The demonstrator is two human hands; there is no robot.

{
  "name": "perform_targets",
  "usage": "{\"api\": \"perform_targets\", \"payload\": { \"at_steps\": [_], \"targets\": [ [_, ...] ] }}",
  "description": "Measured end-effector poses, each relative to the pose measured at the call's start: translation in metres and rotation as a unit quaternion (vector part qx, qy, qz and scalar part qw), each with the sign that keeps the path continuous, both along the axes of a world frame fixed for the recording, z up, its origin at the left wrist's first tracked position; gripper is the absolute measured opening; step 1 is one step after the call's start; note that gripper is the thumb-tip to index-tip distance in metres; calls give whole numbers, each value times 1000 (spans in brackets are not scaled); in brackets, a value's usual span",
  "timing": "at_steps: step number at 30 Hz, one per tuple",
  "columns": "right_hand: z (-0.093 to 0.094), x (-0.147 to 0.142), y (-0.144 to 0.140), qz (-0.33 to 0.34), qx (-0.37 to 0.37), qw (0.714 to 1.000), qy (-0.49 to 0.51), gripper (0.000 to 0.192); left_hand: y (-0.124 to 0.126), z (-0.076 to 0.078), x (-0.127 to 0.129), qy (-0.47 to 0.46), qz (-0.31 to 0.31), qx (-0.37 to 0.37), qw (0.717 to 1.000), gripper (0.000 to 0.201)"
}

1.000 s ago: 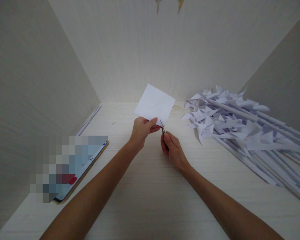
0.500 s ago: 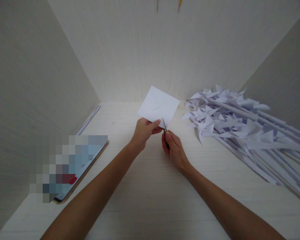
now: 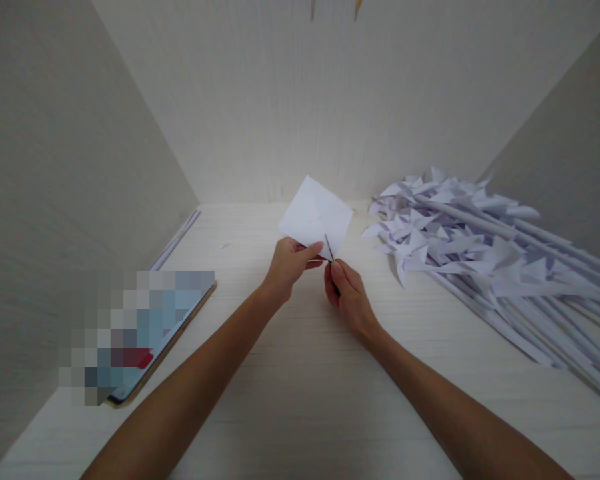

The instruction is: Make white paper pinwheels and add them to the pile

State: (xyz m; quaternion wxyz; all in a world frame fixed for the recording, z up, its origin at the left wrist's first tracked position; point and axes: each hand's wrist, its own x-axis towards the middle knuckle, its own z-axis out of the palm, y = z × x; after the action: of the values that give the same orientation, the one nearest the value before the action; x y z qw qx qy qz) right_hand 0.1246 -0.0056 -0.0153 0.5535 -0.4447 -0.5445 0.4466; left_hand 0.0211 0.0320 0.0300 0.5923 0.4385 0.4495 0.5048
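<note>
A square sheet of white paper (image 3: 313,210) is held up above the table, one corner pointing away from me. My left hand (image 3: 291,262) pinches its near edge between thumb and fingers. My right hand (image 3: 349,292) is closed around the dark handle of a pair of scissors (image 3: 330,248). One thin blade lies over the paper near its close corner, just right of my left thumb. The other blade is hidden, apparently beneath the sheet. A small mark or crease shows near the paper's middle.
Many white paper pinwheels (image 3: 415,233) on rolled paper sticks (image 3: 535,320) lie heaped at the right. A phone (image 3: 180,323), partly blurred out, leans at the left. Behind it lies a white paper stick (image 3: 175,240). Pale walls (image 3: 280,100) rise around the table (image 3: 290,400).
The paper has tilted slightly, its right corner shifting left and down. My hands stay almost in place, and the scissors remain at the paper's near corner.
</note>
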Motion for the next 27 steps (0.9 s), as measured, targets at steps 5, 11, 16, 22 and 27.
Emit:
{"api": "perform_targets", "payload": {
  "at_steps": [5, 11, 16, 22, 27],
  "targets": [
    [-3, 1, 2, -1, 1, 1000, 4, 41, -1, -1, 1, 6, 3, 3, 1000, 5],
    [-2, 1, 1, -4, 0, 1000, 5, 40, -1, -1, 0, 4, -6, 3, 1000, 5],
    [-3, 1, 2, -9, -1, 1000, 8, 40, -1, -4, 1, 7, -17, -1, 1000, 8],
    [-5, 2, 2, -22, 8, 1000, -10, 40, -2, -4, 2, 5, -18, -2, 1000, 7],
    [-4, 1, 2, -30, 7, 1000, -1, 39, -3, -4, 2, 8, -27, -4, 1000, 7]
  ]
}}
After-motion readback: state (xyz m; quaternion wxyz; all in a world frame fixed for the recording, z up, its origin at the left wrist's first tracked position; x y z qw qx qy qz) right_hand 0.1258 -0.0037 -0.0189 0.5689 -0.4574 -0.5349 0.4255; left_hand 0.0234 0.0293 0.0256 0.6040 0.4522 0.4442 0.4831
